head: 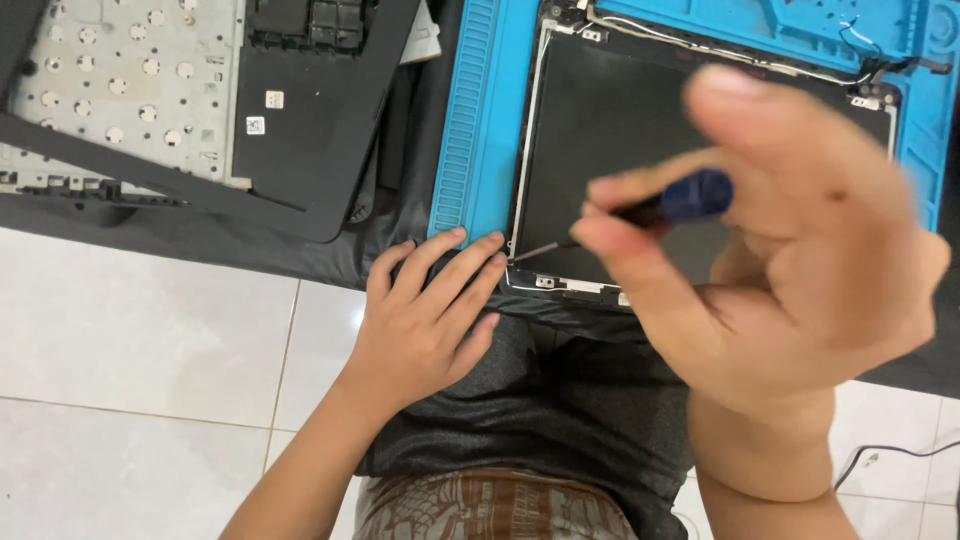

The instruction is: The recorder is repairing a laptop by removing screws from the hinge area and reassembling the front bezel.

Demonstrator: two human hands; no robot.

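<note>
— Where is the screwdriver [668,203] sitting?
— The right hand [790,270] is holding it, blurred and close to the camera; the fingers [625,190] are pinching its blue handle, and the metal tip is pointing left at the near left corner of the dark laptop panel [600,130].
— And the left hand [425,320]?
— It is lying flat, fingers pressed together, fingertips touching that same corner.
— What is lying around?
— The panel is resting on a blue mat [480,120]; a black laptop frame [320,130] is lying at the far left, white floor tiles [130,340] nearer.

right hand [790,270] gripping screwdriver [660,205], left hand [425,315] steadying screen panel [610,130]
</note>
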